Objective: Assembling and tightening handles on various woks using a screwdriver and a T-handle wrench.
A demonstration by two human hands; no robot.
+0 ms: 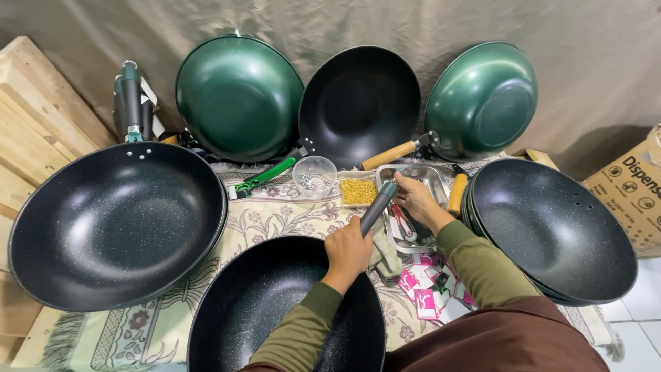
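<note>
My left hand point(348, 251) grips a dark grey pan handle point(377, 207) at the far rim of a black speckled wok point(275, 310) that lies in front of me. My right hand point(413, 198) reaches into a shallow metal tray point(430, 180) just beyond the handle, its fingers curled over small items there; whether it holds anything I cannot tell. The tray holds a red-handled tool point(403, 222). Both arms wear olive-green sleeves.
A big black wok point(117, 224) lies at left, stacked black woks point(558, 231) at right. Three woks lean on the back cloth: green point(237, 96), black point(359, 103), green point(482, 100). A clear cup point(315, 176), a yellow-filled box point(358, 191), pink-white tags point(430, 286) and a cardboard box point(630, 189) lie nearby.
</note>
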